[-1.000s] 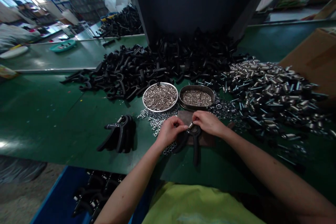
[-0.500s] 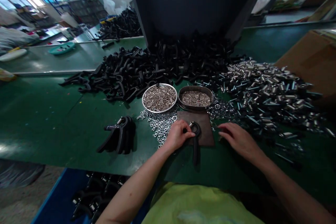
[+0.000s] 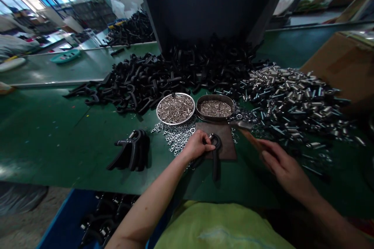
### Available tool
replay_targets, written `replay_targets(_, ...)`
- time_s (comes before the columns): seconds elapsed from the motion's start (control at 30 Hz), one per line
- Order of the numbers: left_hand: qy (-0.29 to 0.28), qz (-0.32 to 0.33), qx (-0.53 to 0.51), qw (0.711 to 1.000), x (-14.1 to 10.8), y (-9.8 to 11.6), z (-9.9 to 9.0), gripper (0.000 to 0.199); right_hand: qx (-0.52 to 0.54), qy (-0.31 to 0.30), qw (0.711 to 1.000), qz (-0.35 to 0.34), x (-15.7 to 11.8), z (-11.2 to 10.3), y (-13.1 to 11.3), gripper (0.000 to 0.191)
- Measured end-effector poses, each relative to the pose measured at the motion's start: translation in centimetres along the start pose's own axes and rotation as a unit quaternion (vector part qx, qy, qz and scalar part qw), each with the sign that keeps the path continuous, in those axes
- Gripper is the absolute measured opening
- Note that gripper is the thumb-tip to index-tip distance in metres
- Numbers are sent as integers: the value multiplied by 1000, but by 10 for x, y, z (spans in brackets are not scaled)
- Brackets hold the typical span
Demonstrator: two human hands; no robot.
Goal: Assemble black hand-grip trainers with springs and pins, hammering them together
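My left hand [image 3: 198, 146] pinches the upper end of a black plastic spring clamp [image 3: 215, 163] against a brown square plate [image 3: 230, 149]. The clamp's handles point toward me. My right hand [image 3: 282, 163] is wrapped around the wooden handle of a hammer [image 3: 251, 139], to the right of the plate. The hammer's metal head is near the plate's upper right corner and slightly blurred. Just beyond the plate are a round dish [image 3: 157, 113] of small metal pins and an oval tin [image 3: 214, 118] of tiny metal parts. Loose metal nuts [image 3: 175, 138] lie beside my left hand.
Finished-looking black clamps [image 3: 136, 151] stand stacked at left. A heap of black clamp parts [image 3: 137, 79] spills from a large grey bin [image 3: 204, 4]. Metal-ended parts [image 3: 298, 97] are piled at right, before a cardboard box [image 3: 344, 66]. A blue crate [image 3: 60, 221] sits below the table edge.
My right hand has moved right and now grips the hammer, raised beside the plate. My left hand stays on the clamp. The whole view has shifted slightly.
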State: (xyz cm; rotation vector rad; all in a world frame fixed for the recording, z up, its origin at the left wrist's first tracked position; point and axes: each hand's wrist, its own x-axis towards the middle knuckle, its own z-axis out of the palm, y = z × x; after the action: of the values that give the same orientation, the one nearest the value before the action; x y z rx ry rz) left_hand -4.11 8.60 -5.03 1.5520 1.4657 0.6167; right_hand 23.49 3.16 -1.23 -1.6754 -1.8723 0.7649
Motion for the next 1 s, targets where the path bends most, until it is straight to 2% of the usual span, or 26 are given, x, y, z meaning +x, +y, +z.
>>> replay_targets(0.07,2,5,8,1000,0,1,0,19,40,8,998,-50,8,9,-20,43)
replay_targets(0.13,5,12,14,1000,0,2,-1,21,27,-8,996,-79,16,19,-27,43)
replay_targets(0.27,9,10,25,1000,-2,4,-2,23,-44,-81,993,-79,29,24,-30,38)
replay_targets(0.33,7,11,28,1000,-3,4,-2,24,-45,-61,993,-87,28,19,-35,38)
replay_targets(0.4,4,17,33,999,-2,4,-3,24,-35,-12,993,-109,22,16,-40,41)
replay_targets(0.47,3,25,42,999,-1,5,-3,24,-49,2,991,-123,18,20,-38,43)
replay_targets(0.57,12,37,63,997,-3,6,-3,24,-106,-67,986,-111,19,35,-24,41)
replay_targets(0.67,76,62,121,988,-17,6,1,31,-112,-105,984,-88,25,42,-13,40)
replay_targets(0.77,183,90,191,960,-44,3,9,42,-83,-89,989,-78,25,33,-20,39)
replay_targets(0.8,197,89,212,953,-53,2,11,40,-70,-85,991,-75,22,27,-26,38)
replay_targets(0.9,157,56,272,948,-74,-3,19,20,-12,-67,995,-78,7,10,-41,40)
replay_targets(1.0,122,43,311,942,-78,-6,23,12,50,-28,994,-94,-10,7,-42,44)
